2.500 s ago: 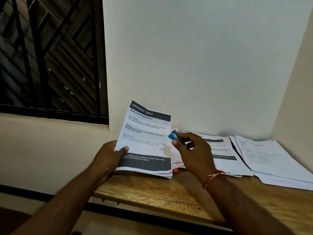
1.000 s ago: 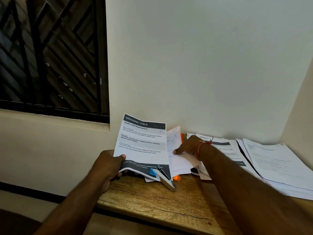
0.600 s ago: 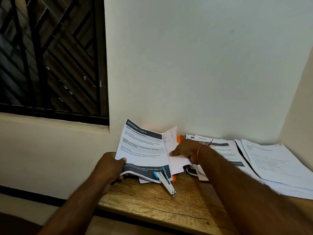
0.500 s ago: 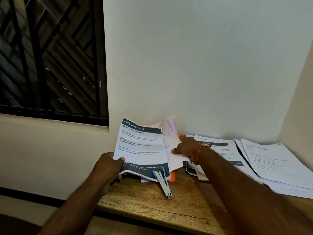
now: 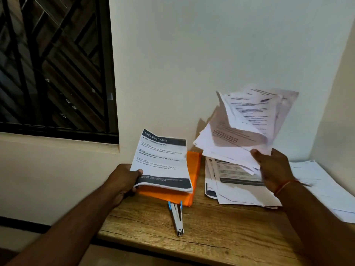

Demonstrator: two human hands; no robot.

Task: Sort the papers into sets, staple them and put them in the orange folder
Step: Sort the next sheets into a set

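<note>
My left hand (image 5: 125,178) grips the left edge of a paper set headed "DRESSING TABLE" (image 5: 162,162), held just above the orange folder (image 5: 193,169), which lies on the wooden table (image 5: 221,237). My right hand (image 5: 272,169) grips a thick, blurred bundle of loose sheets (image 5: 244,127), raised in the air over the paper pile (image 5: 234,185) to the right of the folder. A silver stapler with blue tips (image 5: 177,217) lies on the table in front of the folder, touched by neither hand.
Another white paper stack (image 5: 326,187) lies at the far right, near the side wall. The back wall stands right behind the table, with a barred window (image 5: 51,64) at upper left. The table's left edge is below my left forearm.
My right hand has lifted the loose sheets off the orange folder and swung them up to the right, uncovering the folder. The stapler, set down earlier, now lies still. My left hand keeps its set.
</note>
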